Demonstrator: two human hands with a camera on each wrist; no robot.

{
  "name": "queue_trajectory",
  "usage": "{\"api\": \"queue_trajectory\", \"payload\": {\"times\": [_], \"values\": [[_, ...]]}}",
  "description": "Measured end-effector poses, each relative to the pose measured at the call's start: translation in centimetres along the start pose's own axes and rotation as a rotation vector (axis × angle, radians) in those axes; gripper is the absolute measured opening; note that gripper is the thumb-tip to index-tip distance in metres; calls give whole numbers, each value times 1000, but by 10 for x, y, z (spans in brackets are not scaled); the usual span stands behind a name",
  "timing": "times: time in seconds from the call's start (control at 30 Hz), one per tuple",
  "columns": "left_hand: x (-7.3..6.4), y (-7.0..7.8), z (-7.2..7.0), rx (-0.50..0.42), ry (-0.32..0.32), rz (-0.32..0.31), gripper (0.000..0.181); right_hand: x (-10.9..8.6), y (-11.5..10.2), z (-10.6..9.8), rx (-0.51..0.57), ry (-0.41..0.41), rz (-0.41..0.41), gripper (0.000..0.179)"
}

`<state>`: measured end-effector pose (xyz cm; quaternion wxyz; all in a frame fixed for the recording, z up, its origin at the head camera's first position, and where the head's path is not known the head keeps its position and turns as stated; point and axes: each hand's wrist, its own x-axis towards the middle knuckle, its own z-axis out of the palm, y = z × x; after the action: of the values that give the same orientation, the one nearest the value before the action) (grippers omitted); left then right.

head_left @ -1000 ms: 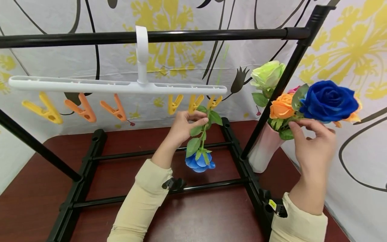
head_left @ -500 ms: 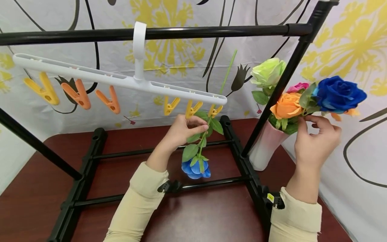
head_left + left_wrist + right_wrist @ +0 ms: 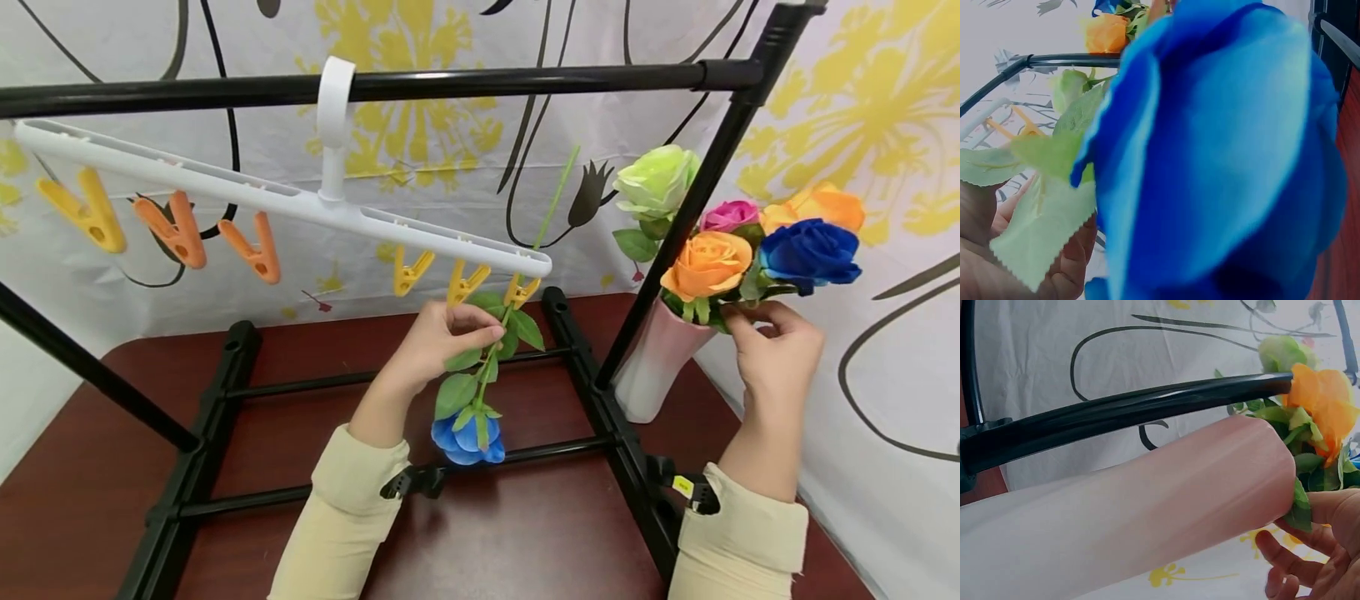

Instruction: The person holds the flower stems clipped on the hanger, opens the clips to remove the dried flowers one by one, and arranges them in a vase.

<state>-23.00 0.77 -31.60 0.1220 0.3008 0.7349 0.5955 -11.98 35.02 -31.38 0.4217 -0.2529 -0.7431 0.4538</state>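
Observation:
My left hand (image 3: 438, 346) pinches the stem of a light blue rose (image 3: 468, 437) that hangs head down. Its stem passes up through the rightmost yellow clip (image 3: 522, 291) of a white hanger (image 3: 255, 196), which tilts down to the right. In the left wrist view the rose's petals (image 3: 1222, 150) hide much of the scene. At the right, my right hand (image 3: 780, 358) pinches the stem of a dark blue rose (image 3: 810, 254) just below its bloom, beside the mouth of a pink and white vase (image 3: 660, 362). The pinched spot is partly hidden by leaves and fingers.
A black rack bar (image 3: 525, 82) carries the hanger, and its slanting post (image 3: 675, 242) stands just in front of the vase. Orange (image 3: 708, 265), pink and pale green (image 3: 656, 182) roses fill the vase. Several other yellow and orange clips (image 3: 180, 229) hang from the hanger.
The hanger's right end has dipped, and the light blue rose has moved down and left with my left hand. The dark blue rose first shifted right, then came back left and lower toward the vase.

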Motion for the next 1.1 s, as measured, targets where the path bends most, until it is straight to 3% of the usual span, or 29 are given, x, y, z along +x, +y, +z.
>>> {"api": "queue_trajectory", "payload": {"times": [0.1,0.2,0.3,0.43,0.57,0.73,0.87,1.0,1.1], "values": [[-4,0,2,-23,-6,12,17,1,-2,-4,55,-54,124,26],[-7,0,5,-44,-9,24,17,-1,-8,-12,6,-85,161,25],[-9,0,9,-57,-11,31,16,-8,-20,-28,-140,-96,120,5],[-14,-2,13,-51,-16,49,15,-28,-43,-51,-325,-45,81,28],[-15,0,17,-44,-17,69,15,-51,-65,-56,-317,0,-20,27],[-15,5,19,-39,-5,86,14,-68,-79,-31,-184,-110,-243,17],[-16,7,21,-36,10,97,13,-83,-88,1,-90,-242,-352,13],[-16,7,23,-49,25,95,13,-99,-95,29,14,-351,-401,13],[-15,6,25,-49,28,99,13,-109,-97,43,71,-384,-411,16]]}}
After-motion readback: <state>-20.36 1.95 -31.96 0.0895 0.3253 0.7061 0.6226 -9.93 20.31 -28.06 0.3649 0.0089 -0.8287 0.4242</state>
